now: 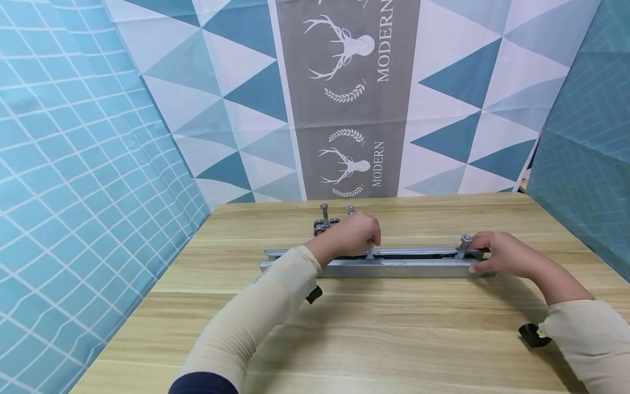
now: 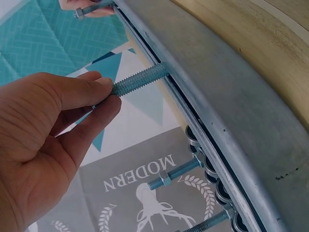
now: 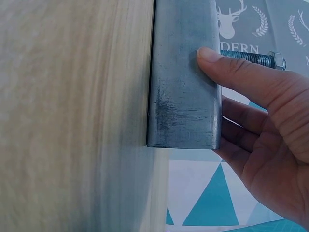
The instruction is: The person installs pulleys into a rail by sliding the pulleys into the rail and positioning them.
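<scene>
A long metal channel rail (image 1: 403, 268) lies across the table with its slot facing up. My left hand (image 1: 348, 235) pinches the top of a threaded bolt (image 2: 140, 80) that stands up out of the slot. At the rail's right end, my right hand (image 1: 507, 254) grips the channel, thumb on the near wall and fingers at the far side. Close to that thumb, a second bolt (image 3: 248, 58) with a nut on it rises from the slot. Whatever sits inside the rail under the bolts is mostly hidden.
Behind the rail, two roller trolleys with upright bolts stand on the wooden table (image 1: 394, 339); the left trolley (image 1: 323, 223) shows its wheels, the other is partly hidden by my left hand. Patterned cloth (image 1: 236, 109) hangs at the back, with blue cloth at both sides.
</scene>
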A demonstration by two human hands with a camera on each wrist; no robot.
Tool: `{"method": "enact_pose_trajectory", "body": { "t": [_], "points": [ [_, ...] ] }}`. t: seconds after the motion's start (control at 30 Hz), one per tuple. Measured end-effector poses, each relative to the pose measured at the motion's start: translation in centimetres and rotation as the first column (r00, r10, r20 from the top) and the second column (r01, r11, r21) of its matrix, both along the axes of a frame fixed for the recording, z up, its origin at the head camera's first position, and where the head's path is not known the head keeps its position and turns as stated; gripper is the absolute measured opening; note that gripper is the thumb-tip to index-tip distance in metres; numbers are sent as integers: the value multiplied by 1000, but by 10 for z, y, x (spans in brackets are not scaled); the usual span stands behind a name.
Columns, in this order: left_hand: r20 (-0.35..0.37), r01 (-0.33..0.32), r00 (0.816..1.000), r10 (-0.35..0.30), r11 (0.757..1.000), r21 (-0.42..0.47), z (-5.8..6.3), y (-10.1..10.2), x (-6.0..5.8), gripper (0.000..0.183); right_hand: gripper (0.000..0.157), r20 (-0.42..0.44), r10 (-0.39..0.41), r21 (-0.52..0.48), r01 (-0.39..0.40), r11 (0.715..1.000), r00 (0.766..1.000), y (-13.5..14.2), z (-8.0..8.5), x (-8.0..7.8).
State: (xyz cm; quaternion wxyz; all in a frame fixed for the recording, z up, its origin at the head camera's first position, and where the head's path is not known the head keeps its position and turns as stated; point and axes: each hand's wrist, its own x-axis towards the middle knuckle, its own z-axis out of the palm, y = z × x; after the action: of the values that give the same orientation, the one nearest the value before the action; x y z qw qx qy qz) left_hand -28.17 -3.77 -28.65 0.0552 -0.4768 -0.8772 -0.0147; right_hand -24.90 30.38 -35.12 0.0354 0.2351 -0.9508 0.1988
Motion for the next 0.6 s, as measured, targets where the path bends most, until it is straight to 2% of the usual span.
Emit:
{"method": "enact_pose_trajectory", "body": {
  "t": [0.33,0.6],
  "points": [
    [-34,31,999,-31,1000,-3,-1,8,-2,26,30,-3,0,2,0,1000,1000,-1,2,1],
    [-11,23,1000,-23,1000,-10,-1,15,-4,28,29,-7,1,3,-1,1000,1000,-2,2,0]
  ]
}}
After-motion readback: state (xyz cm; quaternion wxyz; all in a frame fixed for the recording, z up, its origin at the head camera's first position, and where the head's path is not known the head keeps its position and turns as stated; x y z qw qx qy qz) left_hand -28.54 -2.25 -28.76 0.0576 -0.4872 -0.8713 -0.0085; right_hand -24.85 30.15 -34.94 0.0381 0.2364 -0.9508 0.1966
